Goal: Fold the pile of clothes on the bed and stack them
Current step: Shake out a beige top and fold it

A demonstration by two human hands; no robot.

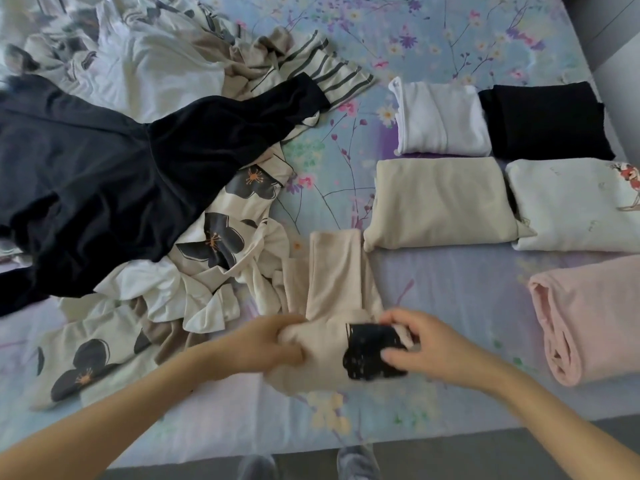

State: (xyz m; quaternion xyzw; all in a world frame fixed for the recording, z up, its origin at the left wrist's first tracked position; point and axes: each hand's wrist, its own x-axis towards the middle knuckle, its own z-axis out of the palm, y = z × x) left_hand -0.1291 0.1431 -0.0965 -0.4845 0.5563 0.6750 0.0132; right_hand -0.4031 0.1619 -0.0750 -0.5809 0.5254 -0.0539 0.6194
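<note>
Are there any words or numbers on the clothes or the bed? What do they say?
No words or numbers can be read anywhere.
Black patch on the beige garment, pinched by the right hand while the left hand grips the garment: pale specks only, too blurred to tell if they are letters.
Folded white top: a small red picture at its edge, no letters readable.
Bed sheet: flowers only.

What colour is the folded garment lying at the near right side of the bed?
Pale pink. The folded garment shows best in the head view.
</note>
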